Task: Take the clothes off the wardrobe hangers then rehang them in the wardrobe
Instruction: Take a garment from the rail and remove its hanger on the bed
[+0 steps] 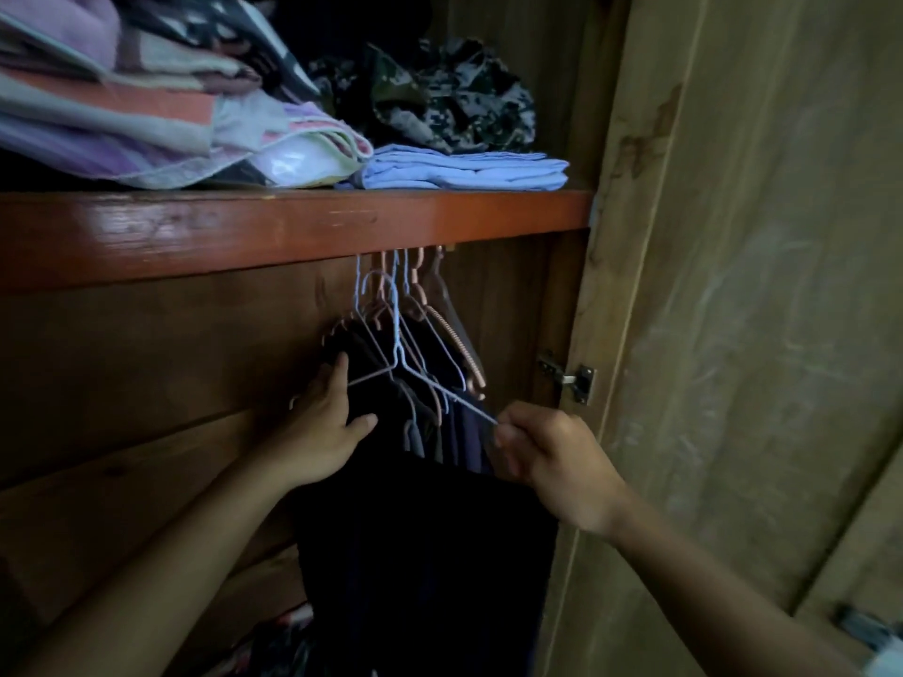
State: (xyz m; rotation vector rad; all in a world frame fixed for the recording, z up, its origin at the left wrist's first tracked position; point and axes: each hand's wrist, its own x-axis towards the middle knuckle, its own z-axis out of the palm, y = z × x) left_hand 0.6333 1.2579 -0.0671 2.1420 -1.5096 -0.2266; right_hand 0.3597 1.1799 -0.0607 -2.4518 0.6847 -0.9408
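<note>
Blue wire hanger (398,354) mid-frame: my right hand (552,456) pinches its end, left hand (322,427) open against dark clothes (420,530); unhooking probably next.

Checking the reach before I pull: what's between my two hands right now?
In the head view, dark hanging clothes and a pale-blue wire hanger lie between left hand and right hand.

We look from head height, close in, facing forward into the open wardrobe, just below its red shelf (293,227), with the door (757,285) at our right.
</note>
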